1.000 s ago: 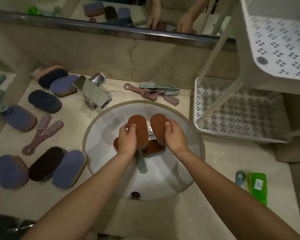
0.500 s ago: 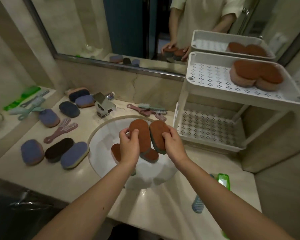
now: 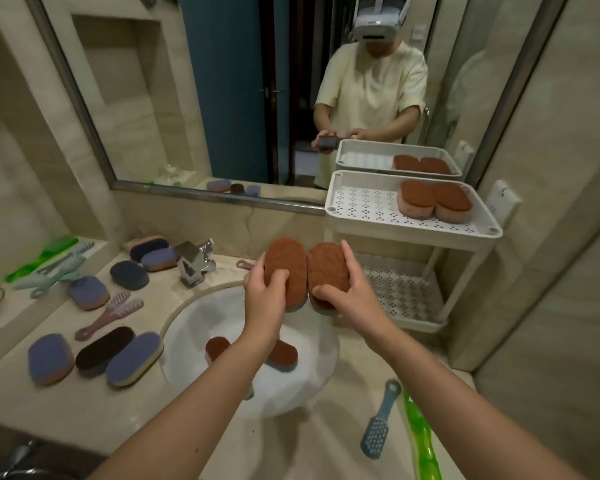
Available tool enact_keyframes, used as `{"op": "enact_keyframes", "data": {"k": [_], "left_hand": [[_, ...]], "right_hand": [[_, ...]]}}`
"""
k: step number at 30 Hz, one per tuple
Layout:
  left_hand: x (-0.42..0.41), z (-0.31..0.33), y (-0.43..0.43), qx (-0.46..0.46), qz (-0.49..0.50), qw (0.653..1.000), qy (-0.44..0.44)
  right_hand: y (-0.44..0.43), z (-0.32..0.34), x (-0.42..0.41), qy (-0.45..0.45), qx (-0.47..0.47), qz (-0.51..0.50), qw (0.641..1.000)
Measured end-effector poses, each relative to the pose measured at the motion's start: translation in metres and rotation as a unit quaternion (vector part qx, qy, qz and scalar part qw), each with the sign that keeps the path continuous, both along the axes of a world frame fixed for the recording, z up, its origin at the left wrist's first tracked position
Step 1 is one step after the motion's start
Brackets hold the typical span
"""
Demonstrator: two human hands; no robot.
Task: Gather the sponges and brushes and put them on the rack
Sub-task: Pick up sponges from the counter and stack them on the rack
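Note:
My left hand (image 3: 264, 299) grips a brown oval sponge (image 3: 286, 263), and my right hand (image 3: 352, 295) grips a second brown sponge (image 3: 326, 268). Both are held side by side above the sink (image 3: 187, 320), left of the white two-tier rack (image 3: 340, 188). Two brown sponges (image 3: 433, 200) lie on the rack's top shelf at its right end. Two more brown sponges (image 3: 282, 353) rest in the basin, partly hidden by my left forearm.
Purple and dark sponges (image 3: 97, 355) and pink brushes (image 3: 113, 311) lie on the counter left of the sink, more near the faucet (image 3: 193, 263). A blue brush (image 3: 378, 424) and a green brush (image 3: 421, 441) lie front right. The rack's lower shelf (image 3: 400, 292) holds nothing visible.
Both hands have lifted the two brown sponges up out of the basin toward the rack. My view has tilted upward, so the mirror and the rack's top shelf now show.

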State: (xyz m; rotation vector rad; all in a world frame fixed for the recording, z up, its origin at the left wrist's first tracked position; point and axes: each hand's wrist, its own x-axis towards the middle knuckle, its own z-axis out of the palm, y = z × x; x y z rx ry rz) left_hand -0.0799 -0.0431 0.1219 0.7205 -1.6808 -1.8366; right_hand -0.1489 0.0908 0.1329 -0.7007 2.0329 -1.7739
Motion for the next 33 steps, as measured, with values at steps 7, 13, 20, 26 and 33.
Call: {"op": "enact_keyframes", "data": {"k": [7, 13, 20, 26, 33], "left_hand": [[-0.035, 0.047, 0.004, -0.041, -0.047, 0.997, 0.045], [-0.064, 0.078, 0.002, -0.083, -0.125, 0.987, 0.048], [-0.111, 0.106, -0.005, -0.145, -0.222, 0.964, -0.021], [-0.147, 0.115, -0.021, -0.178, -0.308, 0.933, -0.057], [-0.189, 0.096, -0.029, -0.3, -0.268, 0.912, -0.085]], "right_hand": [[0.014, 0.042, -0.027, 0.044, -0.04, -0.02, 0.998], [0.025, 0.071, -0.054, 0.078, -0.023, -0.028, 0.996], [0.033, 0.095, -0.101, 0.144, 0.081, -0.083, 0.983], [0.029, 0.1, -0.139, 0.183, 0.1, -0.114, 0.971], [0.024, 0.084, -0.172, 0.24, 0.197, -0.186, 0.932]]}}
